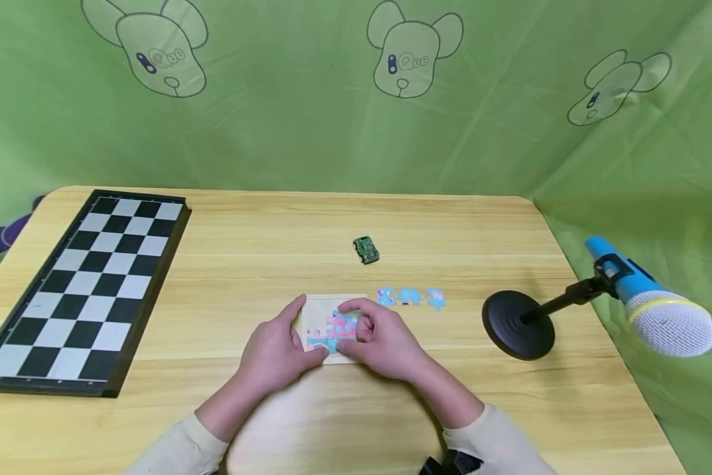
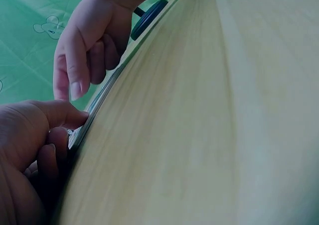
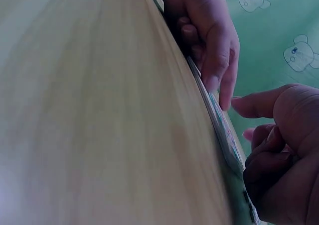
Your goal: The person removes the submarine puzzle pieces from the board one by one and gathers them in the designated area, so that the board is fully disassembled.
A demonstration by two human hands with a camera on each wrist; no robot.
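Observation:
A small puzzle tray (image 1: 323, 315) with pink and blue pieces fitted in it lies on the wooden table (image 1: 356, 409), between my two hands. My left hand (image 1: 296, 336) grips the tray's left edge between thumb and forefinger. In the left wrist view its thumb (image 2: 60, 116) presses on the tray's rim (image 2: 97, 105). My right hand (image 1: 370, 330) curls over the tray's right side and pinches a puzzle piece (image 1: 346, 324) lying in it. In the right wrist view, the right hand (image 3: 279, 150) and the left hand (image 3: 209, 36) flank the thin tray (image 3: 219, 120).
Three loose blue puzzle pieces (image 1: 410, 297) lie just right of the tray. A small green toy car (image 1: 365, 250) sits behind it. A folding chessboard (image 1: 88, 284) fills the left side. A blue microphone (image 1: 652, 303) leans on a black round stand (image 1: 517, 324) at the right.

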